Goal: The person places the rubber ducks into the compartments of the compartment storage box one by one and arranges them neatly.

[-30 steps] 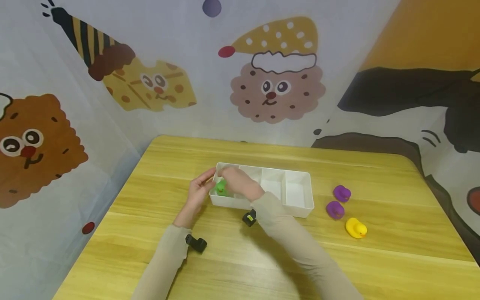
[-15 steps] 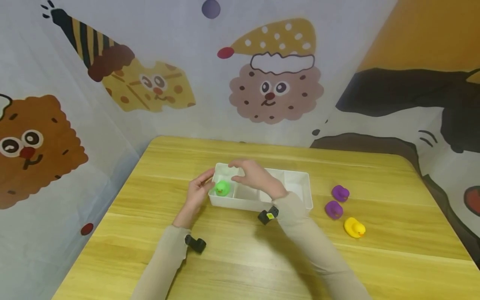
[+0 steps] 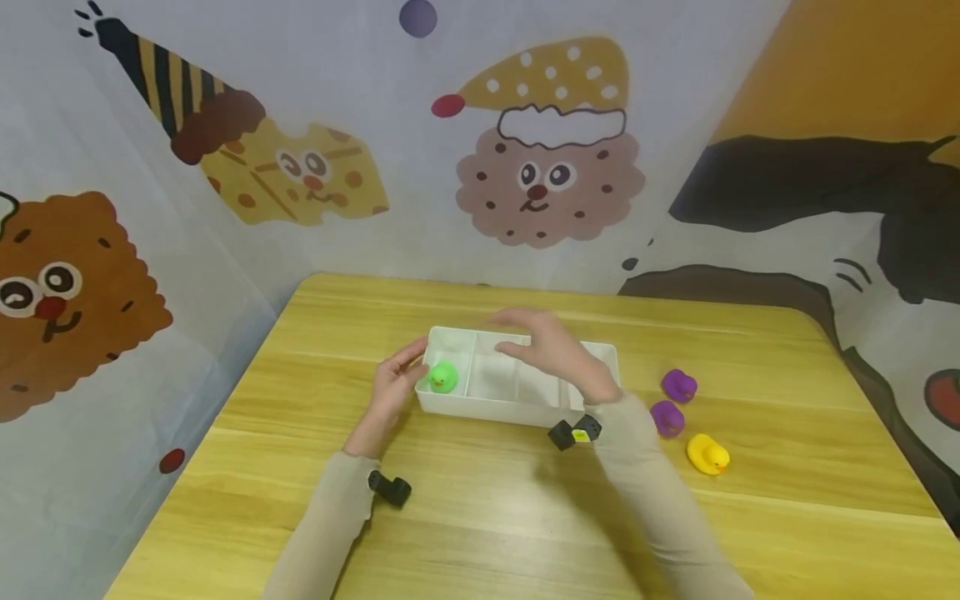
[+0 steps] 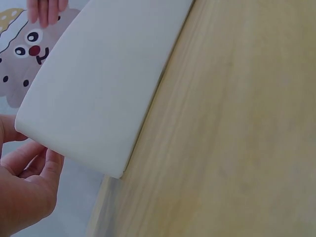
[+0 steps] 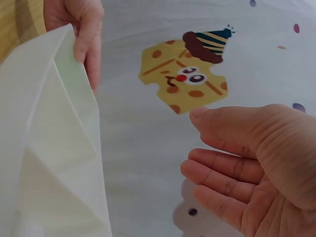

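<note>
A white divided box (image 3: 480, 408) stands on the table, with a green rubber duck (image 3: 443, 377) in its leftmost compartment. My left hand (image 3: 396, 385) grips the box's left end, thumb near the rim and fingers at the outside of the end wall. In the left wrist view the left hand (image 4: 29, 182) is at the corner of the box (image 4: 103, 84). Above the box's right half hangs my right hand (image 3: 555, 350), fingers loosely bent with nothing between them. The right wrist view shows that right hand (image 5: 247, 168) with its palm bare, apart from the box (image 5: 29, 98).
Two purple rubber ducks (image 3: 679, 386) and a yellow rubber duck (image 3: 708, 455) sit on the wooden table (image 3: 480, 517) right of the box. Behind the table hangs a cloth (image 3: 420, 250) with cartoon prints.
My right hand has come out of the leftmost compartment and moved right over the box, leaving the green rubber duck inside. The left hand has stayed at the box's left end.
</note>
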### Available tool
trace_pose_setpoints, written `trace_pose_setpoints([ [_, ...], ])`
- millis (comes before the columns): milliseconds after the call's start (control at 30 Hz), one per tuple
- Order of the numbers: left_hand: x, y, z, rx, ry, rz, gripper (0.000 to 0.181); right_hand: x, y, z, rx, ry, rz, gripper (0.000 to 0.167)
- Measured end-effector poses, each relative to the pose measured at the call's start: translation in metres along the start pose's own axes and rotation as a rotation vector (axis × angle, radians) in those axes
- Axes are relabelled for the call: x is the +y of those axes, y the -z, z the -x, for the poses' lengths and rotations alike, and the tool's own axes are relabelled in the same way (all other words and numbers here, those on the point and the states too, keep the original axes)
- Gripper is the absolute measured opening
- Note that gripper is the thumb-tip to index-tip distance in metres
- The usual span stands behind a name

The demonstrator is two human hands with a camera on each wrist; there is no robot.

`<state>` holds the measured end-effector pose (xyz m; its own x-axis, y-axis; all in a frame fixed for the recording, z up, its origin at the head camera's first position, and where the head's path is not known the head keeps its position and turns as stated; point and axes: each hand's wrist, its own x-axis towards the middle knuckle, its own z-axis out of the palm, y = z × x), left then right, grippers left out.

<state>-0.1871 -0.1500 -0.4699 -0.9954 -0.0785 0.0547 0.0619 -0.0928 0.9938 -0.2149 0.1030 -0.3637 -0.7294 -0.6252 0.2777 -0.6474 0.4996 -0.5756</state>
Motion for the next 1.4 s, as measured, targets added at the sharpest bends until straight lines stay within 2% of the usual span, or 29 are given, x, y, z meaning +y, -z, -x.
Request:
trace_pose_setpoints([
  [133, -0.001, 0.000, 0.000, 0.000, -0.011, 0.011, 0.042, 0.006, 0.012, 0.011, 0.028, -0.013, 0.004, 0.042],
  [467, -0.001, 0.002, 0.001, -0.001, 0.005, 0.010, 0.042, 0.027, 0.030, 0.038, 0.111, -0.022, -0.004, 0.040],
  [967, -0.002, 0.002, 0.000, -0.003, 0.003, -0.005, 0.042, 0.064, 0.054, 0.084, 0.164, -0.154, -0.010, 0.038],
  [1200, -0.002, 0.003, 0.000, -0.020, -0.004, -0.005, 0.042, 0.080, 0.066, 0.104, 0.196, -0.160, -0.023, 0.036],
  [1400, -0.001, 0.003, 0.000, -0.031, 0.003, -0.004, 0.041, 0.095, 0.074, 0.123, 0.207, -0.223, -0.034, 0.035],
])
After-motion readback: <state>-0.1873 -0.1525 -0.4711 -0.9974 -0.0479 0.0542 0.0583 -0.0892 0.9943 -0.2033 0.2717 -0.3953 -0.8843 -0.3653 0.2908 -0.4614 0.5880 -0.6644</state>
